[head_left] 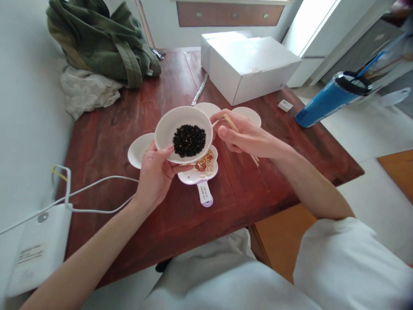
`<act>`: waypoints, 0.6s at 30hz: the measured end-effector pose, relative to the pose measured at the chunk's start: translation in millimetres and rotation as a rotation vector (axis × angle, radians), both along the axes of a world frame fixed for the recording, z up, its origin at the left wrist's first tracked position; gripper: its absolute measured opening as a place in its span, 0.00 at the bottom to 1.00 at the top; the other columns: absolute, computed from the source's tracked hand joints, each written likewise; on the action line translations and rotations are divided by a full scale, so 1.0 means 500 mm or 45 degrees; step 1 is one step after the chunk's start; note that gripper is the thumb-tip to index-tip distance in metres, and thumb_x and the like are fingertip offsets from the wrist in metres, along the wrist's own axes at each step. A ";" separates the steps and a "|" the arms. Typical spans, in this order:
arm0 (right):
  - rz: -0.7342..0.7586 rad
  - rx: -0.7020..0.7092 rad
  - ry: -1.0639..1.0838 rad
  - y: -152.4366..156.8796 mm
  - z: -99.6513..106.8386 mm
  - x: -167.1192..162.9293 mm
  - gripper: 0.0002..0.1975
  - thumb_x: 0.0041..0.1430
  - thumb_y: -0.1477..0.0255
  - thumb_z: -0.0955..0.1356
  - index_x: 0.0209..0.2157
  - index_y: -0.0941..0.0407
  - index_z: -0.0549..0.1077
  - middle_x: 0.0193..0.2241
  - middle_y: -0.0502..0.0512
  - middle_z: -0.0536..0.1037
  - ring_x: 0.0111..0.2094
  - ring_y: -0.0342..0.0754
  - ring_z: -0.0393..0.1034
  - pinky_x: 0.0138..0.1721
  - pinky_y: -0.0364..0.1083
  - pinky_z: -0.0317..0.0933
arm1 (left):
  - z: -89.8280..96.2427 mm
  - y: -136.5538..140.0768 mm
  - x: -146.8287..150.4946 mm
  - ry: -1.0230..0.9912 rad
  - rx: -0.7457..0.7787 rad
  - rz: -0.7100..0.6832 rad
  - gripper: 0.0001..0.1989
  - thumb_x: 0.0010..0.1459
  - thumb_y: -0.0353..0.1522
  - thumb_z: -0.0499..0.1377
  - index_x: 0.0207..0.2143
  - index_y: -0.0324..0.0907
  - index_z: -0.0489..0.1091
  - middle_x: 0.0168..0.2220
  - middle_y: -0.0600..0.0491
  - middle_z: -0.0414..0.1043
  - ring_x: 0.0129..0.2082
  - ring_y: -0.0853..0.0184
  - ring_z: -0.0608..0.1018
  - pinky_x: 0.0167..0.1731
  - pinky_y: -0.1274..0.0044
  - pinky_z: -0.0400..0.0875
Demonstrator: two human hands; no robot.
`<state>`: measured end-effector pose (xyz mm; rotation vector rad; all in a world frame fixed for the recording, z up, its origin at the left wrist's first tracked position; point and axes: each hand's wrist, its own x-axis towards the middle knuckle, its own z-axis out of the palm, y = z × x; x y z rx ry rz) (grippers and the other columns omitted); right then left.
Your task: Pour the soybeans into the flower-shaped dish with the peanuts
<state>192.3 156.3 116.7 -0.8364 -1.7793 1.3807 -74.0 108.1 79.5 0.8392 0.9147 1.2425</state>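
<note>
My left hand point(156, 172) grips a white bowl point(165, 131) by its near left side, thumb over the rim and fingers underneath. Inside the bowl lies a heap of small black beans point(189, 141). My right hand point(241, 134), at the bowl's right rim, is closed around wooden chopsticks point(231, 123); their thin ends stick out below the palm. Whether its fingertips touch the rim I cannot tell. Partly hidden under the bowl, a white scalloped dish point(185, 177) with a printed, lilac-tipped handle holds yellow beans, reddish nuts and pale pieces point(206, 165).
White plates or shallow bowls stand left point(137, 150), behind point(208, 108) and right point(250, 114). A white box point(254, 64), a small white adapter point(285, 105) and a blue tumbler point(332, 100) are farther back. Green bag point(106, 47) at back left; white cable point(106, 211) at left.
</note>
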 end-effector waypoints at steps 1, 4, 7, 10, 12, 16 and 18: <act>0.013 -0.057 0.000 0.010 -0.007 -0.014 0.28 0.70 0.43 0.75 0.50 0.54 0.76 0.33 0.46 0.76 0.20 0.35 0.63 0.17 0.40 0.50 | -0.005 -0.001 0.003 0.003 0.003 0.013 0.25 0.62 0.37 0.72 0.59 0.45 0.76 0.58 0.48 0.86 0.44 0.56 0.92 0.30 0.76 0.91; 0.076 -0.241 -0.007 0.044 -0.020 -0.042 0.29 0.66 0.43 0.78 0.47 0.54 0.75 0.37 0.51 0.79 0.25 0.40 0.75 0.15 0.40 0.41 | -0.020 -0.005 0.003 0.014 0.003 0.069 0.24 0.62 0.38 0.73 0.58 0.44 0.75 0.57 0.49 0.85 0.44 0.56 0.92 0.30 0.76 0.91; 0.127 -0.410 -0.075 0.068 -0.015 -0.056 0.26 0.62 0.48 0.82 0.44 0.54 0.76 0.39 0.55 0.82 0.33 0.44 0.81 0.14 0.40 0.34 | -0.032 -0.013 0.000 0.027 0.010 0.126 0.25 0.62 0.39 0.73 0.60 0.45 0.74 0.59 0.48 0.85 0.48 0.55 0.92 0.32 0.76 0.91; 0.136 -0.491 -0.082 0.076 -0.004 -0.065 0.23 0.60 0.56 0.84 0.43 0.54 0.76 0.37 0.51 0.80 0.30 0.40 0.74 0.14 0.39 0.34 | -0.039 -0.019 0.000 0.038 -0.009 0.132 0.26 0.62 0.40 0.75 0.58 0.45 0.74 0.56 0.49 0.86 0.46 0.56 0.92 0.31 0.76 0.91; 0.152 -0.527 -0.063 0.077 -0.001 -0.071 0.22 0.59 0.60 0.84 0.44 0.53 0.75 0.35 0.47 0.77 0.25 0.36 0.65 0.14 0.39 0.33 | -0.039 -0.021 -0.001 0.055 -0.018 0.126 0.26 0.61 0.41 0.76 0.58 0.45 0.74 0.54 0.50 0.87 0.42 0.58 0.92 0.29 0.78 0.90; 0.162 -0.589 -0.005 0.076 -0.007 -0.083 0.23 0.57 0.59 0.83 0.42 0.53 0.72 0.29 0.41 0.67 0.21 0.34 0.49 0.15 0.39 0.30 | -0.034 -0.032 -0.004 0.075 -0.009 0.059 0.31 0.63 0.50 0.76 0.60 0.46 0.73 0.51 0.50 0.87 0.40 0.58 0.93 0.31 0.77 0.91; 0.120 -0.549 0.024 0.077 -0.012 -0.087 0.23 0.57 0.59 0.82 0.41 0.53 0.71 0.28 0.41 0.66 0.20 0.35 0.47 0.15 0.40 0.30 | -0.030 -0.054 -0.005 0.083 0.009 0.022 0.34 0.65 0.55 0.74 0.63 0.47 0.72 0.49 0.49 0.87 0.41 0.56 0.93 0.32 0.75 0.91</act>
